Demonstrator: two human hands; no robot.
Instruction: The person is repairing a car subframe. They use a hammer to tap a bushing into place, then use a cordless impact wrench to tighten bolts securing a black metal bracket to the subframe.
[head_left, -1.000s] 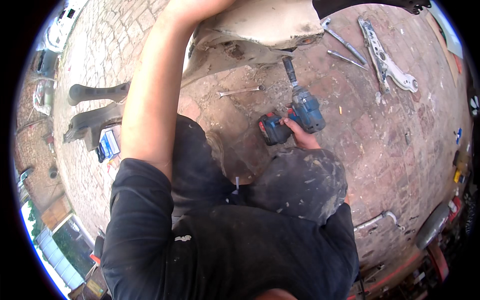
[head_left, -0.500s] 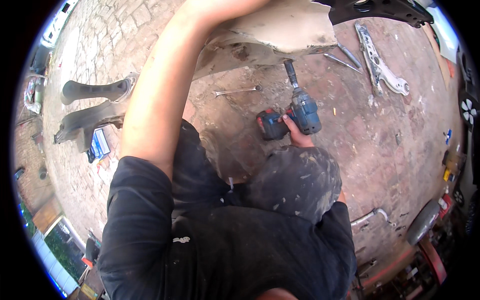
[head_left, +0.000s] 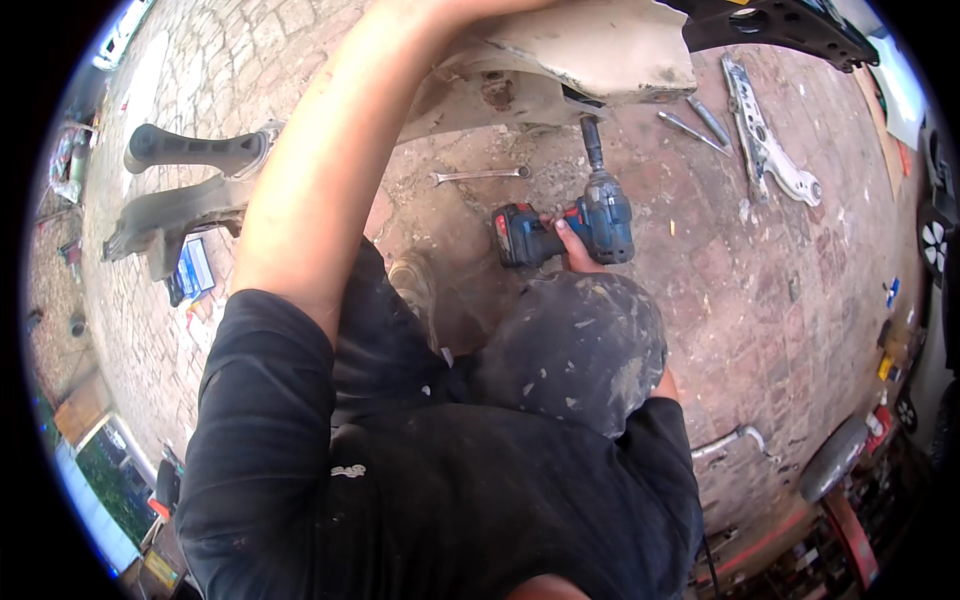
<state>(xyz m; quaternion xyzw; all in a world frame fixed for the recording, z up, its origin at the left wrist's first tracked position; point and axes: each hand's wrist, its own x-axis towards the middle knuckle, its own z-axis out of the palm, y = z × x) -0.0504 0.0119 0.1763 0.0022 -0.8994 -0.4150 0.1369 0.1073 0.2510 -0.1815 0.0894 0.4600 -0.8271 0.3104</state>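
Observation:
My right hand (head_left: 577, 247) grips the handle of a blue and black cordless impact wrench (head_left: 608, 222), beside my bent right knee. The wrench's dark socket (head_left: 592, 142) points away from me, its tip close to the lower edge of a pale, dirt-stained metal car part (head_left: 610, 55); I cannot tell whether they touch. My left arm (head_left: 320, 170) stretches up across the view and over that part. Only the back of my left hand (head_left: 485, 8) shows at the top edge, with its fingers out of sight. A black metal bracket (head_left: 780, 32) adjoins the part at the right.
A combination wrench (head_left: 480, 174) lies on the stone floor. Farther right are a metal rod (head_left: 692, 132), a grey tube (head_left: 709, 122) and a silver suspension arm (head_left: 770, 150). Dark mount arms (head_left: 190, 150) and a blue-and-white box (head_left: 196, 270) sit left. A bent pipe (head_left: 735, 440) lies lower right.
The impact wrench in my right hand has swung slightly, its battery end moving left and up. The view has shifted a little; my left arm still reaches over the pale part.

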